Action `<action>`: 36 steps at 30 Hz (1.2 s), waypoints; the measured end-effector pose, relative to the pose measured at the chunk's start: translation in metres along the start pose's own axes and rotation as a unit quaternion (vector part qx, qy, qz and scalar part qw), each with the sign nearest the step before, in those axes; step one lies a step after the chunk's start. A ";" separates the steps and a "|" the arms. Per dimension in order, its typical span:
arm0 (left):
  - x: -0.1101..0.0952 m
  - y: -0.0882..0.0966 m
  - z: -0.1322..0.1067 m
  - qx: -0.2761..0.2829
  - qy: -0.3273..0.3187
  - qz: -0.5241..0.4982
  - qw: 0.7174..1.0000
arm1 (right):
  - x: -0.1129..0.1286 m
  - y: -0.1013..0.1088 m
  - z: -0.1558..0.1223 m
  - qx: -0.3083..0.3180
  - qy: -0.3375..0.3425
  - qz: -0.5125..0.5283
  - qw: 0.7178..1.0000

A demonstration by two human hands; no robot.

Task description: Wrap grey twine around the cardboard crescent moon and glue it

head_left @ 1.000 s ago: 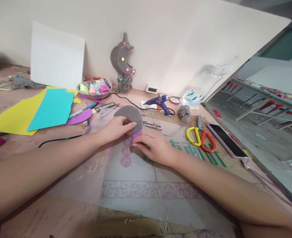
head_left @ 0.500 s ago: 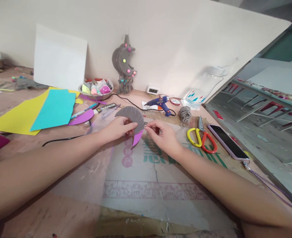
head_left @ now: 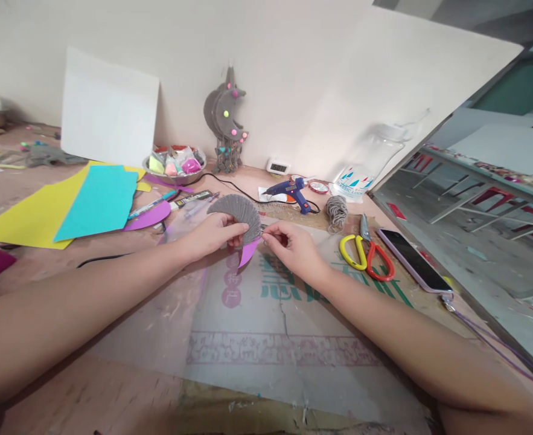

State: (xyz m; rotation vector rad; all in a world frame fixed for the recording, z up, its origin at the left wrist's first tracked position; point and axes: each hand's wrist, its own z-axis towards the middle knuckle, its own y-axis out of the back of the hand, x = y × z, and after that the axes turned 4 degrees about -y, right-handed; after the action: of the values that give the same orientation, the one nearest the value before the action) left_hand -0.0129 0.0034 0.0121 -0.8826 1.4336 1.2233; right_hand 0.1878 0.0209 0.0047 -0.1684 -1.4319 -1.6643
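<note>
A crescent moon [head_left: 241, 212] wound with grey yarn is held above the table in my left hand [head_left: 223, 234], thumb in front and fingers behind. Its lower tip is bare purple card [head_left: 248, 252]. At the crescent's right edge, my right hand [head_left: 288, 241] is closed in a pinch on a grey yarn end, of which only a little shows between fingertips and crescent. A ball of grey yarn [head_left: 337, 212] lies beyond my right hand. Against the wall hangs a finished-looking grey moon ornament [head_left: 226, 115] with coloured pompoms.
Right of my hand lie scissors [head_left: 366, 254] and a phone [head_left: 413, 261] with a cord. Behind are a blue glue gun [head_left: 293, 192], a small clock [head_left: 278, 166] and a bowl [head_left: 175, 176] of bagged materials. Yellow and cyan sheets [head_left: 96, 202] lie left.
My right hand has come slightly left and closer to the crescent's edge. The left hand and crescent have barely shifted; a little less purple card shows.
</note>
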 end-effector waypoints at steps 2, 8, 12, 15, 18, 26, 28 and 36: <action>0.000 0.000 0.000 0.005 -0.002 0.018 1.000 | -0.001 -0.001 0.000 -0.005 0.007 0.003 1.000; -0.003 0.001 -0.002 0.019 -0.002 0.052 0.998 | -0.002 -0.001 0.000 -0.013 0.010 0.005 1.000; -0.004 0.001 -0.002 0.022 -0.004 0.072 0.997 | -0.003 -0.001 0.000 -0.015 0.008 0.005 1.000; -0.004 0.002 -0.001 0.027 -0.013 0.080 0.996 | -0.003 -0.001 0.000 -0.016 0.010 0.005 1.000; -0.003 0.002 -0.001 0.033 -0.016 0.085 0.996 | -0.001 0.000 0.000 -0.019 0.011 0.003 1.000; -0.002 0.001 -0.002 0.037 -0.004 0.060 0.998 | 0.000 0.000 0.000 -0.017 0.006 0.007 1.000; -0.002 0.001 -0.002 0.035 0.000 0.062 0.997 | -0.001 0.000 0.000 -0.021 0.005 0.005 1.000; -0.005 -0.002 -0.005 0.037 0.002 0.011 0.999 | -0.010 0.002 0.004 -0.043 0.025 0.044 0.998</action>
State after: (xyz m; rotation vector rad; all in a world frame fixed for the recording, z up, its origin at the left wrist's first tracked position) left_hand -0.0113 -0.0019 0.0168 -0.8206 1.4851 1.1777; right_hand 0.1935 0.0302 0.0015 -0.2328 -1.2982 -1.6486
